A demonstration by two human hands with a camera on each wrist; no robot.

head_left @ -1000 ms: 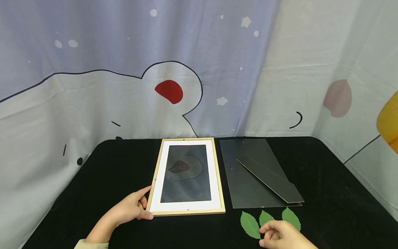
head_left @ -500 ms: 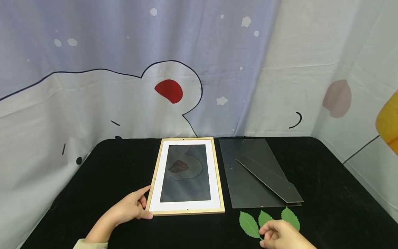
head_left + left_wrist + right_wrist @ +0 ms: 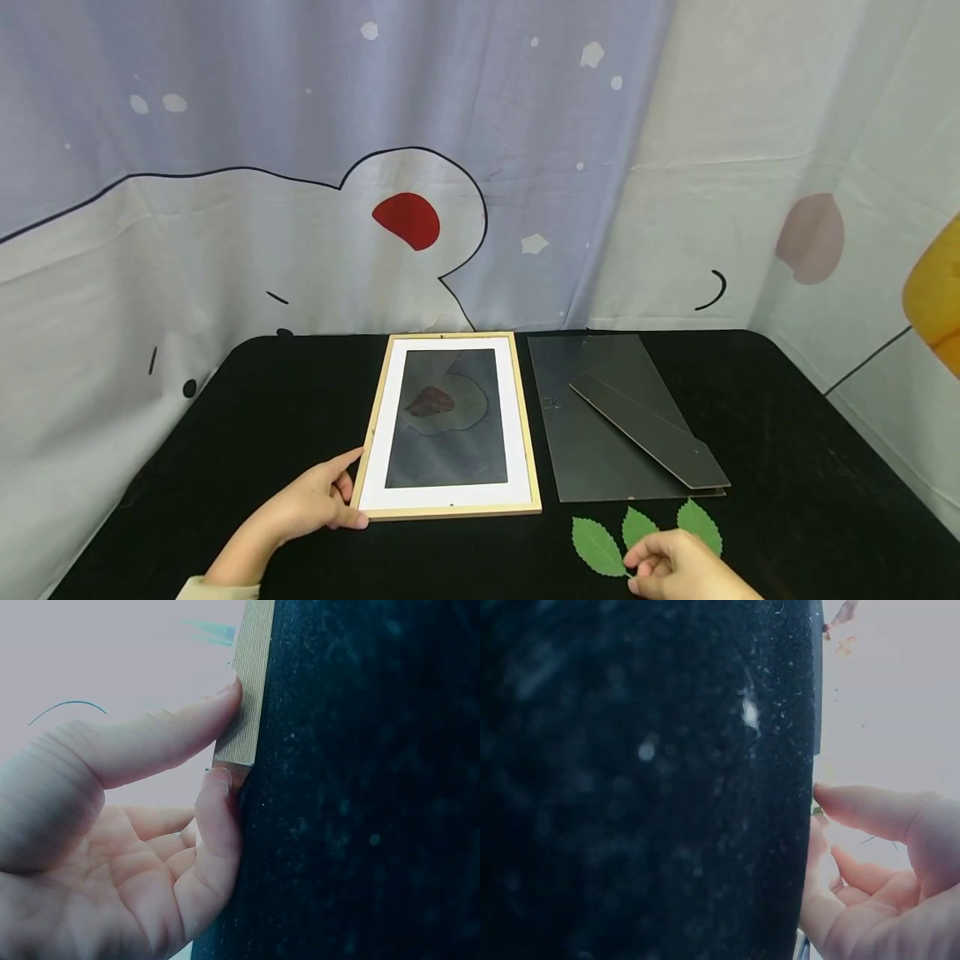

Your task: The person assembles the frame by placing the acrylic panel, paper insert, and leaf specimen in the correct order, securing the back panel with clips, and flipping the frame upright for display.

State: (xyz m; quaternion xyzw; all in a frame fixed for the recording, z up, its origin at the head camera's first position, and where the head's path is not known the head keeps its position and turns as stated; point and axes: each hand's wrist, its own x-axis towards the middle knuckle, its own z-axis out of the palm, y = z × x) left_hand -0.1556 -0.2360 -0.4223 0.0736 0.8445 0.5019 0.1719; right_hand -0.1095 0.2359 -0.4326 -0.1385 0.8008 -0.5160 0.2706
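A light wooden picture frame (image 3: 534, 467) with a white mat and a dark reflective middle lies on the black table. My left hand (image 3: 307, 502) grips its near left corner; in the left wrist view, thumb and fingertip meet the wooden edge (image 3: 251, 697). Three green serrated leaves lie near the front right: a left leaf (image 3: 597, 547), a middle leaf (image 3: 638, 525) and a right leaf (image 3: 699, 527). My right hand (image 3: 686, 567) pinches the left leaf by its stem and partly covers the other two. In the right wrist view, a speck of green shows between the fingertips.
Right of the frame lies a dark grey backing board (image 3: 600, 467), with its stand leg (image 3: 652, 429) sticking up at an angle. A printed curtain (image 3: 300, 250) hangs behind the black table (image 3: 300, 400).
The left leaf has swung its tip a little to the left and now lies flatter across, its stem still in my right fingers. My left hand and the frame stay in place.
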